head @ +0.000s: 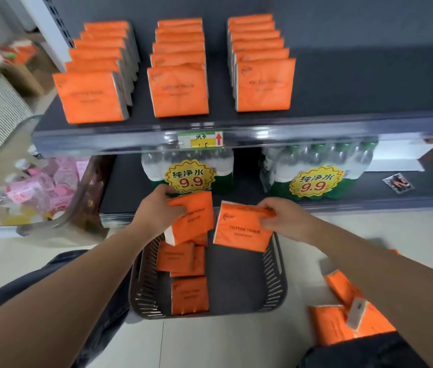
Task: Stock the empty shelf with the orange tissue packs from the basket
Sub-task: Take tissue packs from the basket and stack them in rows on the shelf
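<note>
My left hand [158,208] grips one orange tissue pack [196,216] by its top edge, above the far left of the dark slatted basket [273,277]. My right hand [287,217] pinches a second orange tissue pack [242,229] at its upper right corner, over the basket's far right. Several more packs [188,294] lie in the basket's left half. On the dark shelf [356,83] above stand three rows of orange packs [180,91], front faces toward me. The shelf's right part is bare.
Shrink-wrapped water bottle packs [191,171] with yellow price stickers fill the lower shelf behind my hands. More orange packs [342,320] lie on the floor at the right. A cart with pink goods [37,187] stands left. My knees frame the basket.
</note>
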